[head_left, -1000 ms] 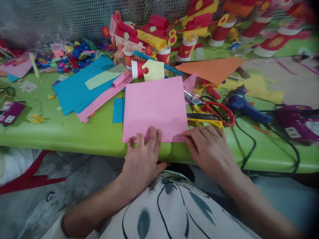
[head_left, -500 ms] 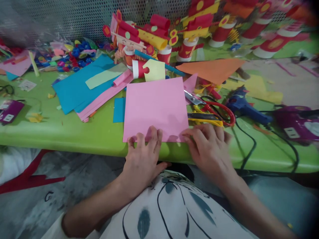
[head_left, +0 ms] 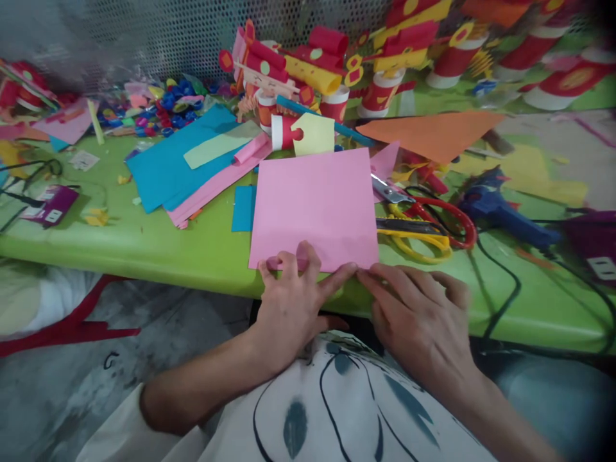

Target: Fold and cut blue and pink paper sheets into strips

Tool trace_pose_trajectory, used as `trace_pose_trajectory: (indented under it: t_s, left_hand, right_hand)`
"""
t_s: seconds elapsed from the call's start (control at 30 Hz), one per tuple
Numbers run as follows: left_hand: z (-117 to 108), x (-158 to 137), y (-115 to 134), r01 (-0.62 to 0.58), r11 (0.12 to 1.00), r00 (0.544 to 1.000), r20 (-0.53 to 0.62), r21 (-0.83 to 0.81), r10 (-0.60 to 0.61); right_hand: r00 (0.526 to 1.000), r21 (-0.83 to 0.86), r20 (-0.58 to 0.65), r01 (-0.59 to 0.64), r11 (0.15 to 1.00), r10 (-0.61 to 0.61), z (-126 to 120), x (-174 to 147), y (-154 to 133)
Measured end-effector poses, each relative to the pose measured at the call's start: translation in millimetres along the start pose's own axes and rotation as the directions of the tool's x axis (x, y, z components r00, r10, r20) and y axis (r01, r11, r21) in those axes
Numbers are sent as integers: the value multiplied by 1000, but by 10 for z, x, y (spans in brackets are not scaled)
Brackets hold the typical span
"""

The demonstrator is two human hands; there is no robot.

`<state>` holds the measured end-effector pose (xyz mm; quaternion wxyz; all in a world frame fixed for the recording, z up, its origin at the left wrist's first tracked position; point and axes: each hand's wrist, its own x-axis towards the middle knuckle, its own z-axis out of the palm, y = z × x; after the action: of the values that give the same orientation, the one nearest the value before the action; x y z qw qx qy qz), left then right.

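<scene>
A pink sheet of paper (head_left: 315,205) lies at the table's near edge in front of me. My left hand (head_left: 291,301) rests on its near edge with fingers spread, pressing the paper down, the index finger stretched to the right. Near the sheet's lower right corner, my right hand (head_left: 418,311) touches the same edge with its index fingertip, close to the left index fingertip. Its fingers are loosely stretched and the thumb is apart below them. Right of the paper are red-handled scissors (head_left: 466,221) and a yellow-handled tool (head_left: 433,247). A small blue paper piece (head_left: 242,208) pokes out at the left.
A blue glue gun (head_left: 510,212) with its cable lies to the right. Blue sheets (head_left: 168,173) and pink strips are at the left. Behind stand several decorated red-and-white cups (head_left: 382,93), an orange sheet (head_left: 433,135) and a heap of colourful caps (head_left: 163,102).
My left index finger has stretched right along the paper's near edge. The right fingers have shifted from the corner onto that edge. The whole view has shifted slightly.
</scene>
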<state>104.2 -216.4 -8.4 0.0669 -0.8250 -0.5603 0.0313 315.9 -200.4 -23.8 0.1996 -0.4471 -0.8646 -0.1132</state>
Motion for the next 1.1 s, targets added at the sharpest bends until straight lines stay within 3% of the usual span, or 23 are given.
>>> trace_pose_trajectory:
  t_s: [0.27, 0.43, 0.57, 0.77, 1.0, 1.1]
  left_hand:
    - [145, -224, -218, 25, 999, 999, -44, 43, -23]
    - [292, -340, -295, 50, 997, 988, -147, 59, -40]
    - [340, -439, -314, 144, 986, 964, -238, 83, -120]
    - [339, -692, -479, 273, 955, 940, -243, 113, -240]
    - [405, -806, -619, 314, 949, 915, -265, -10, -305]
    - [334, -862, -696, 353, 934, 889, -291, -56, -354]
  right_hand:
    - [1000, 61, 4, -21, 998, 21, 97, -114, 95]
    - [995, -8, -90, 36, 999, -36, 127, -92, 146]
    - [997, 8, -65, 33, 999, -32, 111, -70, 159]
    - [997, 25, -60, 48, 999, -46, 97, -54, 164]
    - [998, 45, -63, 26, 999, -23, 89, -44, 162]
    - [996, 57, -82, 47, 997, -42, 99, -37, 168]
